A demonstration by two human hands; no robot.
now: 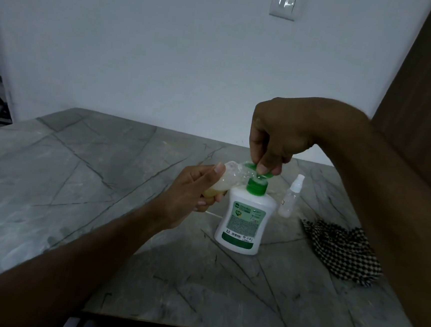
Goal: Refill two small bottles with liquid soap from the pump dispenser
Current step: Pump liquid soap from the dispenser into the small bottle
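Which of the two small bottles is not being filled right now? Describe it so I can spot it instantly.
Start at the white pump dispenser with the green collar, standing mid-table. Just to its right, slightly farther back, a small clear spray bottle stands upright on the marble table, near a checkered cloth. Unlike the tilted bottle in the left hand, nobody touches it.

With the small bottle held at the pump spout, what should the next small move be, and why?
Probably press the pump head down again with the right hand. The left hand holds the tilted small bottle with its mouth at the spout, and only its bottom seems to hold yellowish soap. The spray bottle waits on the table.
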